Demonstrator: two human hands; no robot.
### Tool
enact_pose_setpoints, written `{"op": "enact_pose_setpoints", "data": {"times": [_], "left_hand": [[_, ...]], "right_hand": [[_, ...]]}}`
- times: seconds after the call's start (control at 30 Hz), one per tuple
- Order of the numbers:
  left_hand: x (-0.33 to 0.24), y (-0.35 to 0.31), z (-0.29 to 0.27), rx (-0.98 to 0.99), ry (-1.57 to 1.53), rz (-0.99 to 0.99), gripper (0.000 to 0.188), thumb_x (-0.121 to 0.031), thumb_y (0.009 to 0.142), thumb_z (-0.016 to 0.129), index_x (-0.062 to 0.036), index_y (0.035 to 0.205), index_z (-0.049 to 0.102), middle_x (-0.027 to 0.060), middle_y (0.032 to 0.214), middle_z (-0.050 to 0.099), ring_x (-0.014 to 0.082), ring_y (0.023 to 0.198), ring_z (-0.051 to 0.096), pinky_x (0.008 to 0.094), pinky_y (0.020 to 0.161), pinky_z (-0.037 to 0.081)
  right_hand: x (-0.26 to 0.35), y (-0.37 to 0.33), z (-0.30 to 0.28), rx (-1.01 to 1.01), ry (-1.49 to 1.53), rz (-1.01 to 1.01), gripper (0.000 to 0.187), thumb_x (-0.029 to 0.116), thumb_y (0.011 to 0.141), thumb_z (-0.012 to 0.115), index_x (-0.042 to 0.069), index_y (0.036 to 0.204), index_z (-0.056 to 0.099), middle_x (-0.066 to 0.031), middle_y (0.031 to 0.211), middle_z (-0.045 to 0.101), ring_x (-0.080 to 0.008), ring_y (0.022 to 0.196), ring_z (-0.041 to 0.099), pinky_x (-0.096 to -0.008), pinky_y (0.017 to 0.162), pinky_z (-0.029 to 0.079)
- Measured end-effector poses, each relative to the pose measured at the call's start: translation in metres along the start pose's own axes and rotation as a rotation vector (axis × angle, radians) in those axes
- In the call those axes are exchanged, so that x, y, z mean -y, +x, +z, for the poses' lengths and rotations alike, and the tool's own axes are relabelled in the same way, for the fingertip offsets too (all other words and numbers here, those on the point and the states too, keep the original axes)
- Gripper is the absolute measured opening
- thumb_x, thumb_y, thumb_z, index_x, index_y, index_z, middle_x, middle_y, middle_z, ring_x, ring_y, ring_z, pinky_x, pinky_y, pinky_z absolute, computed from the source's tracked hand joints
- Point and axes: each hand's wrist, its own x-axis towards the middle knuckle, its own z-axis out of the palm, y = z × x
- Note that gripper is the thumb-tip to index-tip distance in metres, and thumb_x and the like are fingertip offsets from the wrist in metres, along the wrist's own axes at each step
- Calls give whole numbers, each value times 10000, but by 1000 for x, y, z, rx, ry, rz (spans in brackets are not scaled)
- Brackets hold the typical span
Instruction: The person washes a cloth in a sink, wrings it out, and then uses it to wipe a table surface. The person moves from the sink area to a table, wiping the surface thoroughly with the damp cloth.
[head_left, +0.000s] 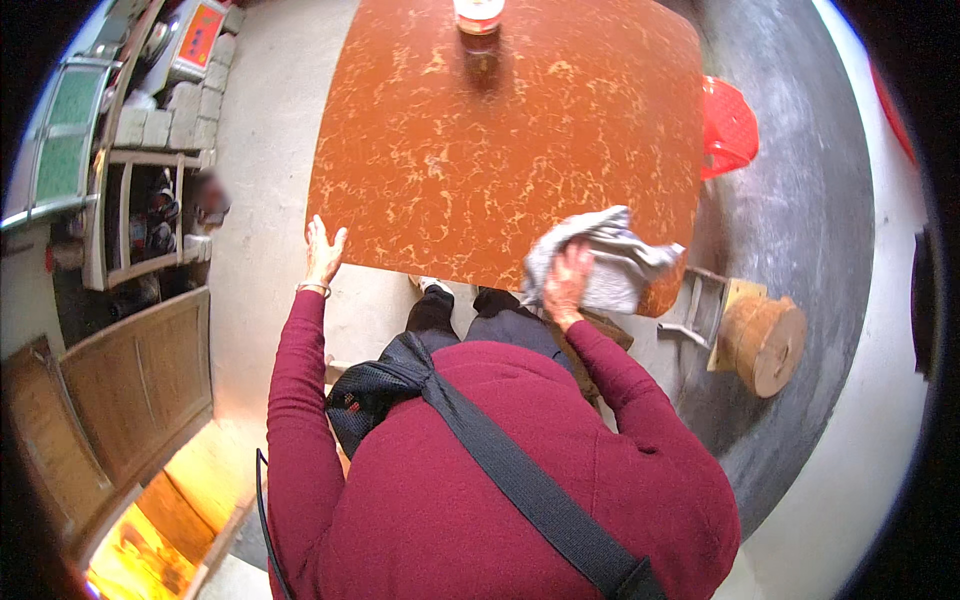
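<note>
A reddish-brown table [430, 130] with a pale marbled pattern stands in front of me. My right hand [568, 278] presses on a crumpled grey cloth [615, 265] at the table's near right corner, part of the cloth bunched under the fingers. At the near left corner, my left hand [323, 255] rests against the table edge with its fingers apart and nothing in it. A ring-shaped bracelet circles that wrist. Far back on the tabletop is a white and red tub [479, 14], cut off by the picture's upper edge.
Right of the table are a red plastic stool [728, 125] and a round wooden block [770, 345] beside a metal-framed seat. A wooden cabinet [140, 370] and a shelf [150, 215] line the left side. A lit opening [145, 545] glows at lower left.
</note>
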Motion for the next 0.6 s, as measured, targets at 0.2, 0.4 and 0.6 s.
{"op": "enact_pose_setpoints", "data": {"times": [0.2,0.4,0.6], "left_hand": [[4,-16,-29,-4,-148,-11,666,-305,876,574,-7,1387,267,245,1296,454,294,1193,477,351,969,401],[49,-25,-78,71,-306,-23,548,-266,871,589,-14,1322,408,191,1145,591,222,1055,576,311,900,450],[135,-8,-123,88,-375,-20,571,-267,873,584,6,1332,383,201,1154,581,214,1058,571,313,908,445]], "right_hand": [[141,54,34,147,237,-496,404,238,802,520,53,1160,554,-156,1377,366,-363,1327,230,-494,1086,150],[248,76,64,219,253,-763,424,287,812,518,64,1172,525,-179,1356,371,-384,1317,232,-501,1090,136],[352,108,92,166,200,-680,520,383,782,551,55,1184,510,-175,1361,359,-370,1332,202,-504,1090,116]]}}
